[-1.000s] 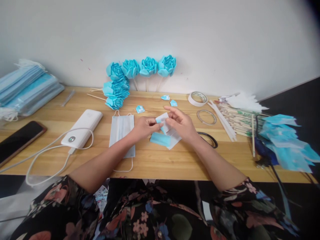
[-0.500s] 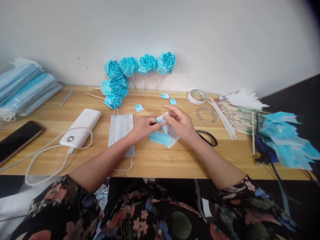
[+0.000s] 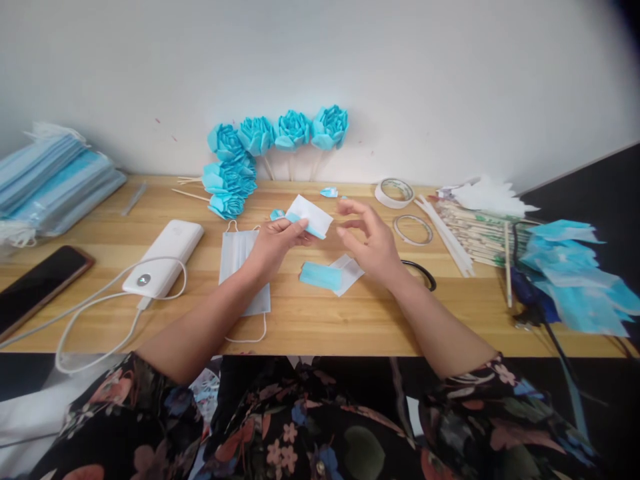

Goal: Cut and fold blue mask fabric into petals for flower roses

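Between the thumb and fingers of my left hand (image 3: 280,243) is a small piece of mask fabric (image 3: 311,213), white with a blue folded strip along its lower edge. My right hand (image 3: 369,240) hovers just right of it, fingers apart and curved, holding nothing. Below them on the table lie a blue fabric piece (image 3: 320,275) and a white fabric piece (image 3: 350,273), overlapping. A whole face mask (image 3: 231,260) lies partly under my left forearm. A small folded blue petal (image 3: 329,192) sits beyond my hands; another (image 3: 277,214) is partly hidden behind the held piece.
Blue fabric flowers on sticks (image 3: 293,130) lean on the wall. On the left are stacked masks (image 3: 60,180), a power bank (image 3: 165,257) and a phone (image 3: 43,290). Tape (image 3: 395,193), a ring (image 3: 413,231), wooden sticks (image 3: 475,233), a glue gun (image 3: 533,297) and blue pieces (image 3: 580,280) lie right.
My left hand has raised the fabric piece up and left, away from the pieces on the table. The right hand has let go of it and opened.
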`<state>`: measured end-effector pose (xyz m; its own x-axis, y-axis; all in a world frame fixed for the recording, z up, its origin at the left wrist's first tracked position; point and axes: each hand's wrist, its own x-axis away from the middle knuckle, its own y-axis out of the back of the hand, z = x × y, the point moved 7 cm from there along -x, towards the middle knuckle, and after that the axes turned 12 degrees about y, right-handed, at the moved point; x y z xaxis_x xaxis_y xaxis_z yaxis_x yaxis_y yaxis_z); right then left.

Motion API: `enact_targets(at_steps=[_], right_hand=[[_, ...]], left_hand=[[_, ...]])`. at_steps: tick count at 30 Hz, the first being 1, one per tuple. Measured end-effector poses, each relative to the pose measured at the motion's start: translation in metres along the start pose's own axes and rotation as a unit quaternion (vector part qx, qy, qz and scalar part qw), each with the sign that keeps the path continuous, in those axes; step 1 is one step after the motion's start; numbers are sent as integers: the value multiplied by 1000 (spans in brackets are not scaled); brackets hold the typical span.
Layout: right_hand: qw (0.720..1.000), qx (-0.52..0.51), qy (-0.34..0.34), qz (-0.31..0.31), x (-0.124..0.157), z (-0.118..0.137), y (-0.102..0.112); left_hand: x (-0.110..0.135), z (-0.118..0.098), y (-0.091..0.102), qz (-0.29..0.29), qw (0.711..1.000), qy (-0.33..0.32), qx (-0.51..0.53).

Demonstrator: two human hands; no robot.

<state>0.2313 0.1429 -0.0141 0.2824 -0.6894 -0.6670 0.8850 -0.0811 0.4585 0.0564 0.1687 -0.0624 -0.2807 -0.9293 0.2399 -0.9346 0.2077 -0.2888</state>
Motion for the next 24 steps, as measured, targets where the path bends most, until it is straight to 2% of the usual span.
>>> enact_targets(at_steps=[3,6,12,17,24], right_hand=[[986,104,116,53,-1,13,-9],[967,157,184,80,0,16,-15],[957,180,218,68,1,16,-19],[952,162,255,50,2,20,-20],[958,166,225,59,2,11,-21]], left_hand=[[0,0,-3,16,999,3,30],[0,2,-4,22,998,9,53],[1,7,-11,64,994,26,84],[0,10,-12,68,993,37,92],[-1,12,-13,67,993,40,84]])
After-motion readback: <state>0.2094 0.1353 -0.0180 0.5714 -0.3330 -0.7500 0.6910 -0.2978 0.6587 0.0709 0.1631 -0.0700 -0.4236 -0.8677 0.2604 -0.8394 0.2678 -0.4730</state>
